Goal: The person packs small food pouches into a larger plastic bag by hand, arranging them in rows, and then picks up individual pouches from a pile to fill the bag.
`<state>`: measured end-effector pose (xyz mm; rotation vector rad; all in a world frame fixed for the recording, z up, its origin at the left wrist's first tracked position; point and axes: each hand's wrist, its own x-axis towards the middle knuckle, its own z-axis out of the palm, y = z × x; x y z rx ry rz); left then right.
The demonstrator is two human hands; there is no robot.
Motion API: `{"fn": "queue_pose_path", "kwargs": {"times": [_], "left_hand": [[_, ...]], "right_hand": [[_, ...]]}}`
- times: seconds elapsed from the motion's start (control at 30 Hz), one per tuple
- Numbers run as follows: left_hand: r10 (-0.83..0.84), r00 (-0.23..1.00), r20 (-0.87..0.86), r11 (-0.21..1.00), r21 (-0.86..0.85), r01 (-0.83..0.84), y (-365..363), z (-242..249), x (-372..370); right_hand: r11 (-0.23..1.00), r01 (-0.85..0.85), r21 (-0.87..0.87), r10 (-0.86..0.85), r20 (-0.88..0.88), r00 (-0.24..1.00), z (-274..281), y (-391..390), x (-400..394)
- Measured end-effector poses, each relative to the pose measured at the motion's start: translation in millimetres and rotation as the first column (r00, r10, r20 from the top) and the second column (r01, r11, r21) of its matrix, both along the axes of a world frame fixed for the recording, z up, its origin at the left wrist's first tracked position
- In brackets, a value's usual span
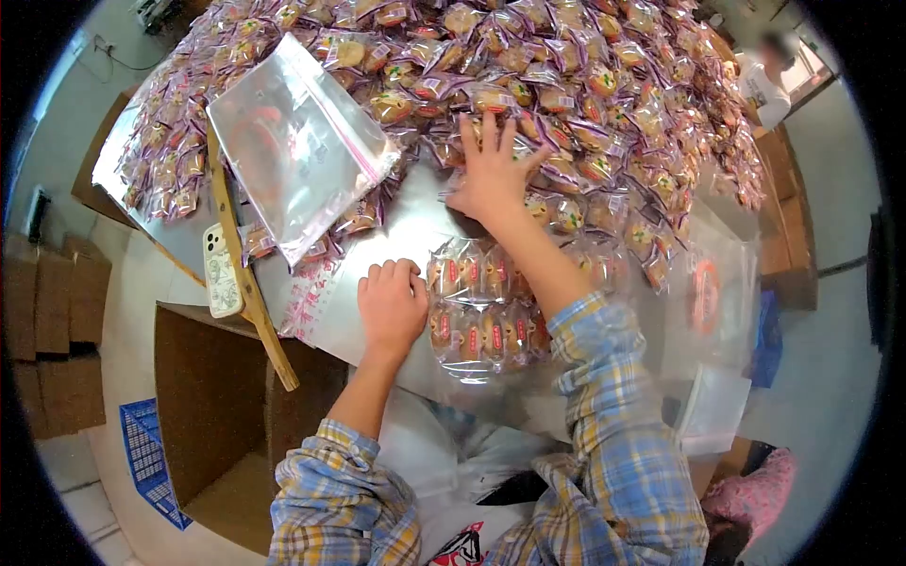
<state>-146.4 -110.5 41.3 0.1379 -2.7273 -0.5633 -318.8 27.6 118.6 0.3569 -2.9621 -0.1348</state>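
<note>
My right hand (495,179) reaches forward with its fingers spread, the fingertips on the near edge of a large heap of small wrapped pastries (491,98) in clear and purple packets. Below that forearm lies a clear bag of pastries (472,325), packed in two rows with red labels showing; the forearm and sleeve cover part of its right side. My left hand (392,304) rests on the table against the left edge of this bag. Its fingers are curled in, and whether they pinch anything is hidden.
A stack of flat clear bags (293,151) lies on the heap at left. Beside it are a wooden strip (247,274) and a phone (223,272). An open cardboard box (217,396) stands below left. More clear bags (708,283) hang at right. A person (764,85) is far right.
</note>
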Motion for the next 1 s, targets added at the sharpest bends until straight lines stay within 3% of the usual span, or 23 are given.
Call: {"fn": "queue_pose_path", "kwargs": {"times": [0.2,0.43,0.6,0.7,0.8,1.0], "left_hand": [[-0.010,1.000,-0.018,1.000,0.019,0.011,0.3,1.0,-0.8],[-0.001,0.999,-0.037,1.000,0.017,0.002,0.9,-2.4,0.4],[0.008,0.998,-0.063,1.000,0.002,-0.008,0.7,-4.6,1.7],[0.002,0.999,-0.054,1.000,0.011,-0.002,2.6,-3.2,2.9],[0.011,0.998,-0.068,1.000,-0.003,-0.012,0.2,-1.2,-1.4],[0.026,0.998,-0.057,1.000,0.000,-0.026,1.6,-3.3,0.4]], "right_hand": [[1.000,-0.001,-0.028,0.001,-0.020,1.000,7.0,27.1,-5.7],[0.987,-0.150,0.059,0.130,0.259,0.957,17.7,34.9,-49.4],[0.981,-0.182,0.065,0.185,-0.038,0.982,-2.3,40.1,-47.6],[0.974,-0.208,0.084,0.198,0.115,0.973,5.9,38.2,-51.9],[0.952,-0.305,0.041,0.305,-0.013,0.952,-6.6,41.7,-53.6],[0.937,-0.347,0.050,0.346,0.017,0.938,1.6,40.3,-49.5]]}}
